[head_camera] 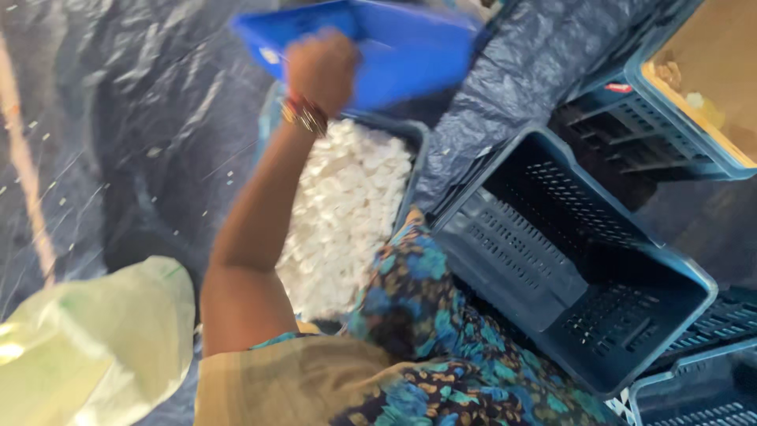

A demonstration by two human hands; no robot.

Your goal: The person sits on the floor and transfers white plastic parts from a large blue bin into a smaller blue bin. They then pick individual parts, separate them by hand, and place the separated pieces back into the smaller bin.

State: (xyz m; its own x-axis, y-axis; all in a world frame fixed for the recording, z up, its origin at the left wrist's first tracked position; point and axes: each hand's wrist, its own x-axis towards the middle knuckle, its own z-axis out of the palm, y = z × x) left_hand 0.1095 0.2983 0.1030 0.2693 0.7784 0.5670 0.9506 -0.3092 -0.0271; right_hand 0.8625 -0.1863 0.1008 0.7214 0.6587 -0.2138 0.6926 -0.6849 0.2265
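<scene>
Blurred left hand [319, 69], blue tray [394, 47] cut off, right hand unseen

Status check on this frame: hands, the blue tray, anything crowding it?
Left hand gripping tilted blue tray. Right hand out of view. Tray over crate of white pieces. Empty dark crate beside; nothing blocking.

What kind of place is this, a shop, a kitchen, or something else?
Probably a sorting or packing work area, not a kitchen. A bin of small white pieces sits on dark plastic sheeting, with empty slotted crates beside it. One hand grips a blue tray.
</scene>
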